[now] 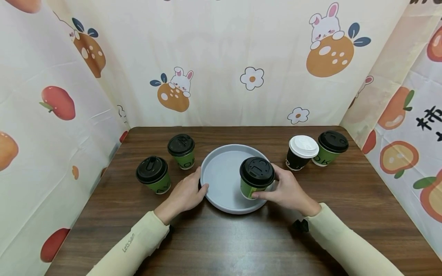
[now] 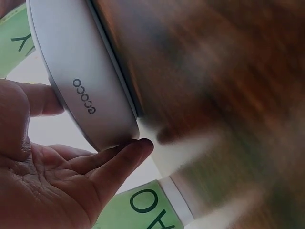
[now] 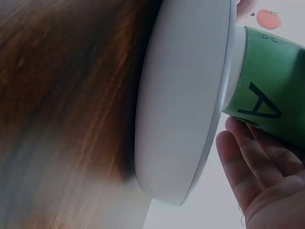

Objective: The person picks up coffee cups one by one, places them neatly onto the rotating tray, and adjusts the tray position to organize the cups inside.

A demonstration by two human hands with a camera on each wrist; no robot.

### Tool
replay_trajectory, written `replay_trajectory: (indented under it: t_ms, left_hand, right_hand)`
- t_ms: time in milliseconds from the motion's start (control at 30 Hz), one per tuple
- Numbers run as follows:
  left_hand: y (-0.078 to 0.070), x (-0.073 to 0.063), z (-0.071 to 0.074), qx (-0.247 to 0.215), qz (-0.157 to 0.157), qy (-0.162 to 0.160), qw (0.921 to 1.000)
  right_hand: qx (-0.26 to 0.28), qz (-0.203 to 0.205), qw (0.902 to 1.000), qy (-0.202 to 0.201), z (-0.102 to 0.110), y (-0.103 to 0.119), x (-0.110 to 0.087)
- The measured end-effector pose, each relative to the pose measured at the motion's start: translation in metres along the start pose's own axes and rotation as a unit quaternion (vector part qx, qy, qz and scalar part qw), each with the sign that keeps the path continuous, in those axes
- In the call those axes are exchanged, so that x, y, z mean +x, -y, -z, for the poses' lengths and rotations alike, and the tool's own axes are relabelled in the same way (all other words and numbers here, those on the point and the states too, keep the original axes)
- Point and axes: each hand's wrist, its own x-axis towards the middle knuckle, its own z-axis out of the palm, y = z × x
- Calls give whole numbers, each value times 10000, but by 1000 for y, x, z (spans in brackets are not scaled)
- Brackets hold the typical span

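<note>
A round grey tray (image 1: 221,172) lies on the wooden table, its rim held at the left by my left hand (image 1: 188,191). In the left wrist view, the thumb touches the tray's (image 2: 78,62) upper edge while the fingers (image 2: 121,162) meet its side. My right hand (image 1: 288,189) grips a green paper cup (image 1: 257,178) with a black lid, thumb in front and fingers behind. The cup is upright over the right part of the tray. In the right wrist view, the rim is close to the cup's (image 3: 271,86) base; whether it touches the tray floor I cannot tell.
Left of the tray stand two green cups with black lids, one nearer (image 1: 153,174) and one farther back (image 1: 182,150). At the back right, a black cup with a white lid (image 1: 302,152) stands beside another green cup (image 1: 329,147). Printed curtains (image 1: 221,57) enclose the table (image 1: 224,245).
</note>
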Motion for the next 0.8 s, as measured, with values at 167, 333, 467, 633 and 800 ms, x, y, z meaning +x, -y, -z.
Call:
replay_trajectory:
  t_ms: [167, 333, 467, 633, 800]
  left_hand:
    - [0, 0, 0, -52, 6, 0, 10000]
    - [0, 0, 0, -25, 44, 36, 10000]
    - [0, 0, 0, 4, 48, 60, 10000]
    - [0, 1, 1, 7, 48, 75, 10000]
    - [0, 1, 1, 17, 35, 77, 10000]
  right_hand:
    - [-104, 31, 9999, 54, -3, 2, 1]
    - [-90, 47, 9999, 97, -5, -2, 0]
    - [-73, 82, 9998, 189, -8, -5, -1]
    - [-6, 80, 9995, 312, -12, -8, -2]
    - [84, 35, 9992, 379, -15, -7, -1]
